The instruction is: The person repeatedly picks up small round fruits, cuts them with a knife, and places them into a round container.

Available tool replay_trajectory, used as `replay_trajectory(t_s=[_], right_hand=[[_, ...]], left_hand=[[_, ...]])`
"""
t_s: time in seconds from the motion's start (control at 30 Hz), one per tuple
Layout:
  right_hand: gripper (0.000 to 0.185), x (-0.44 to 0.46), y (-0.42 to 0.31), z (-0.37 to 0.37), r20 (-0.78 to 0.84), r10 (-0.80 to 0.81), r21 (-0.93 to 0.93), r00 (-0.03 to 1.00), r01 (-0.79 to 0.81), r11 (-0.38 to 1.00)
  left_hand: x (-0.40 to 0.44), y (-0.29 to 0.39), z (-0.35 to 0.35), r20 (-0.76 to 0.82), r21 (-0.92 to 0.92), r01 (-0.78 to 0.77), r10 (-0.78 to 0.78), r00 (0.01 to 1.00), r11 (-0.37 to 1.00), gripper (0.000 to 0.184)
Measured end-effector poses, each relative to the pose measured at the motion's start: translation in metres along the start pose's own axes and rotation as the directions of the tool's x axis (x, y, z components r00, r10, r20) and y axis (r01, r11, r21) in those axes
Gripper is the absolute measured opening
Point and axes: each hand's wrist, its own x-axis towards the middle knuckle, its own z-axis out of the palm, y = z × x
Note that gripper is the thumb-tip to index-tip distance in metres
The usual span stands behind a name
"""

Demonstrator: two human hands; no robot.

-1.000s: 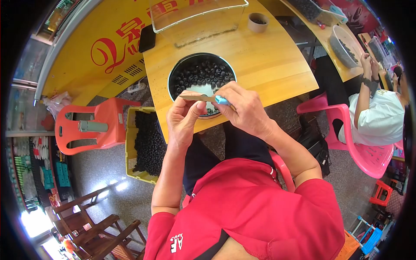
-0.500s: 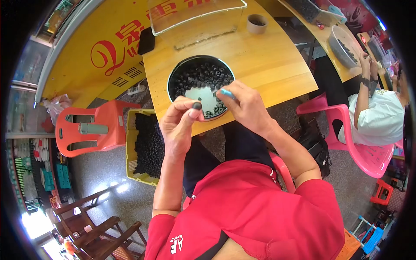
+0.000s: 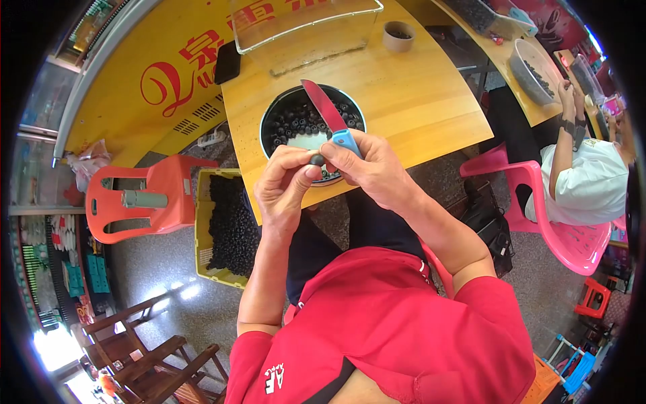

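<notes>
My left hand (image 3: 282,188) pinches a small dark round piece (image 3: 316,159) between thumb and fingertips. My right hand (image 3: 377,168) grips a knife (image 3: 324,106) by its light blue handle, with the red blade pointing up and away over the bowl. The right thumb meets the dark piece, so both hands are together at the near side of the bowl. Beneath them stands a round bowl (image 3: 263,128) with a dark inner wall and a pale bottom. It holds many small black ring-like pieces (image 3: 296,123); the hands cover its near part.
On the wooden table (image 3: 424,101) are a clear bin (image 3: 323,50), a small cup (image 3: 398,39) and a black phone (image 3: 229,64). A yellow crate (image 3: 202,229) of black pieces stands left on the floor, beside an orange chair (image 3: 178,195). A person (image 3: 585,168) sits at right.
The knife has swung up, so its red blade now shows above the bowl. My right hand has moved left and down, and its thumb now meets the piece in my left hand.
</notes>
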Motion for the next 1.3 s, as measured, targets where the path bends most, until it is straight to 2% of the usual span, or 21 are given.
replay_trajectory(t_s=[0.13, 0.2, 0.3, 0.37, 0.43, 0.5, 0.53, 0.63, 0.67, 0.73, 0.77, 0.8, 0.83, 0.87, 0.97, 1.07, 1.17, 1.2, 1.3], right_hand=[[0.025, 0.003, 0.004, -0.004, -0.03, -0.129, -0.194, 0.991, 0.12, 0.974], [0.025, 0.004, 0.005, -0.012, -0.077, -0.169, -0.23, 0.983, 0.148, 0.962], [0.024, 0.007, 0.001, -0.038, -0.217, -0.104, -0.212, 0.971, 0.057, 0.976], [0.024, 0.012, 0.014, -0.065, -0.277, -0.147, -0.261, 0.95, 0.073, 0.963], [0.025, 0.013, 0.023, -0.086, -0.334, -0.148, -0.307, 0.931, 0.041, 0.951], [0.026, 0.01, 0.028, -0.099, -0.389, -0.105, -0.344, 0.915, -0.038, 0.938], [0.027, 0.009, 0.031, -0.102, -0.386, -0.121, -0.355, 0.915, -0.026, 0.935], [0.028, 0.006, 0.037, -0.105, -0.375, -0.149, -0.385, 0.915, -0.008, 0.923], [0.028, 0.006, 0.037, -0.103, -0.368, -0.143, -0.392, 0.919, -0.014, 0.92], [0.028, 0.007, 0.036, -0.098, -0.353, -0.139, -0.403, 0.925, -0.016, 0.915], [0.028, 0.007, 0.035, -0.096, -0.348, -0.139, -0.407, 0.927, -0.016, 0.913], [0.029, 0.006, 0.034, -0.093, -0.344, -0.14, -0.411, 0.928, -0.016, 0.911], [0.029, 0.005, 0.032, -0.092, -0.341, -0.14, -0.407, 0.93, -0.012, 0.914], [0.029, 0.005, 0.03, -0.09, -0.339, -0.14, -0.402, 0.93, -0.008, 0.916], [0.029, 0.001, 0.026, -0.088, -0.336, -0.151, -0.388, 0.93, 0.009, 0.922], [0.029, -0.003, 0.022, -0.086, -0.332, -0.174, -0.396, 0.927, 0.03, 0.918], [0.029, -0.004, 0.022, -0.086, -0.322, -0.173, -0.403, 0.931, 0.03, 0.915], [0.029, -0.005, 0.023, -0.086, -0.321, -0.169, -0.404, 0.932, 0.026, 0.914], [0.027, -0.005, 0.022, -0.083, -0.3, -0.16, -0.383, 0.94, 0.034, 0.923]], left_hand=[[-0.001, 0.0, 0.0, -0.06, -0.074, 0.018, -0.023, 0.998, 0.997, 0.014], [-0.004, 0.001, -0.015, -0.167, -0.005, 0.003, -0.004, 0.986, 1.0, 0.014], [-0.019, 0.0, -0.061, -0.344, 0.18, 0.032, 0.033, 0.938, 0.983, 0.014], [-0.035, 0.0, -0.094, -0.463, 0.276, 0.143, 0.001, 0.886, 0.951, 0.013], [-0.06, -0.013, -0.145, -0.519, 0.435, 0.299, -0.035, 0.854, 0.849, 0.016], [-0.086, -0.015, -0.183, -0.458, 0.769, 0.415, -0.034, 0.888, 0.486, 0.02], [-0.092, -0.012, -0.187, -0.435, 0.859, 0.413, 0.004, 0.901, 0.301, 0.024], [-0.074, 0.004, -0.166, -0.417, 0.794, 0.345, 0.035, 0.908, 0.5, 0.022], [-0.059, 0.014, -0.148, -0.32, 0.794, 0.24, 0.048, 0.946, 0.559, 0.02], [-0.024, 0.03, -0.103, -0.192, 0.771, 0.146, 0.007, 0.981, 0.62, 0.01], [-0.008, 0.026, -0.09, -0.045, 0.798, 0.013, 0.038, 0.998, 0.602, 0.008], [0.009, 0.033, -0.067, 0.072, 0.798, -0.038, -0.033, 0.997, 0.601, 0.008], [0.023, 0.033, -0.044, 0.163, 0.75, -0.085, -0.06, 0.985, 0.657, 0.009], [0.035, 0.017, -0.04, 0.318, 0.732, -0.186, -0.086, 0.944, 0.655, 0.01], [0.063, -0.021, -0.022, 0.534, 0.759, -0.379, -0.173, 0.828, 0.529, 0.013], [0.072, -0.054, -0.012, 0.555, 0.827, -0.46, -0.331, 0.763, 0.325, 0.017], [0.074, -0.066, -0.007, 0.512, 0.859, -0.442, -0.417, 0.751, 0.257, 0.02], [0.073, -0.065, -0.007, 0.509, 0.858, -0.421, -0.374, 0.775, 0.294, 0.02], [0.071, -0.051, -0.008, 0.455, 0.781, -0.293, -0.183, 0.871, 0.551, 0.021]])
